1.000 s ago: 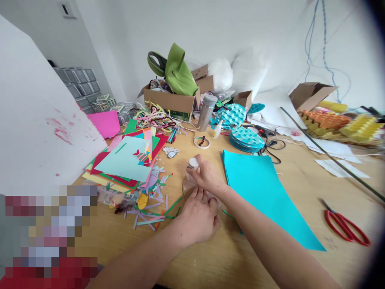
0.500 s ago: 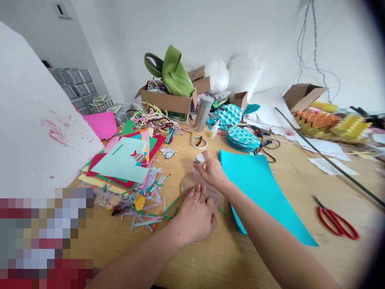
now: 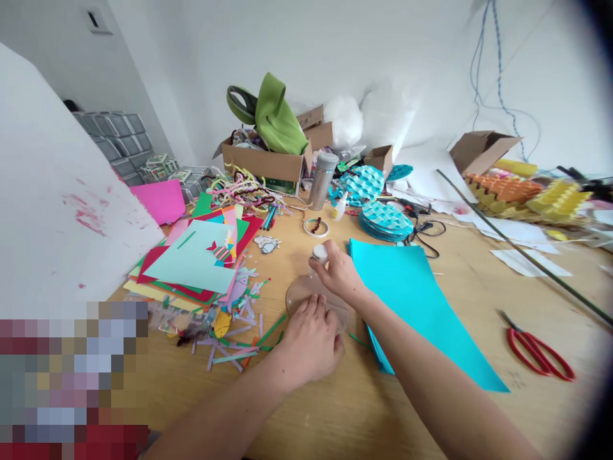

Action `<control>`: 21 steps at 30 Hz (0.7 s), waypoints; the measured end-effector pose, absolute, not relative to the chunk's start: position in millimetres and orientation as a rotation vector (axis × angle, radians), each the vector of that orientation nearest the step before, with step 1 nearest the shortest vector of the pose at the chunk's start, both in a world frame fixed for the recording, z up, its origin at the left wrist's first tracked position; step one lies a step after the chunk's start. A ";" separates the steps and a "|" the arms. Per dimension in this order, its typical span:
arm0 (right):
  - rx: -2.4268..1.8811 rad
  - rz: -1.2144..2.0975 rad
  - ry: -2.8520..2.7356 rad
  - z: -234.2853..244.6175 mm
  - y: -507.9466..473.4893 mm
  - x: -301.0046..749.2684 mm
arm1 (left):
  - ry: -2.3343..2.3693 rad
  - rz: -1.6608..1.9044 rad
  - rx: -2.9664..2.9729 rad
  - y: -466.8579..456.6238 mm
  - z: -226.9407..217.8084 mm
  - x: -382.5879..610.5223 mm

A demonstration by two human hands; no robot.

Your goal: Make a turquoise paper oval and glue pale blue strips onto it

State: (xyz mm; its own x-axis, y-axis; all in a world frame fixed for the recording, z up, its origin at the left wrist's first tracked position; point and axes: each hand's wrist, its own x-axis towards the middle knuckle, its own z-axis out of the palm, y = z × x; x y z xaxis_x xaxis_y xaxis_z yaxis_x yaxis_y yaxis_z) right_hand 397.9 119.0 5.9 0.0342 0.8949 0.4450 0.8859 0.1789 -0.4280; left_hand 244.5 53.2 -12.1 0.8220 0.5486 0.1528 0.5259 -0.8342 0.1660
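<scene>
A clear, round, flat plastic piece (image 3: 297, 297) lies on the wooden counter (image 3: 335, 412) beneath the left hand (image 3: 313, 335), fingers extended, gripping nothing; beyond those fingers, a small, white-capped container (image 3: 320, 253), cap up, is closed in the right hand (image 3: 339, 273)

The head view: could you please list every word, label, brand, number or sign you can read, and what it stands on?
No text can be read.
White-capped container: none legible.
Small white bottle: any label is too small.
Patterned packs: too blurred.
Table: faint marks near red scissors, too blurred.
</scene>
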 end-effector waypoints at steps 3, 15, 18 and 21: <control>-1.689 -0.001 -1.799 3.9 118.7 401.8 | 0.890 0.345 2.873 53.8 -14.6 245.6; -1.693 -0.063 -1.748 4.7 116.1 413.9 | 0.876 0.301 2.887 57.6 -7.1 246.5; -1.708 -0.071 -1.728 2.0 111.4 422.4 | 0.867 0.306 2.884 57.4 -6.0 245.9; -1.738 -0.088 -1.681 0.3 105.1 430.6 | 0.854 0.301 2.887 57.0 -4.6 245.6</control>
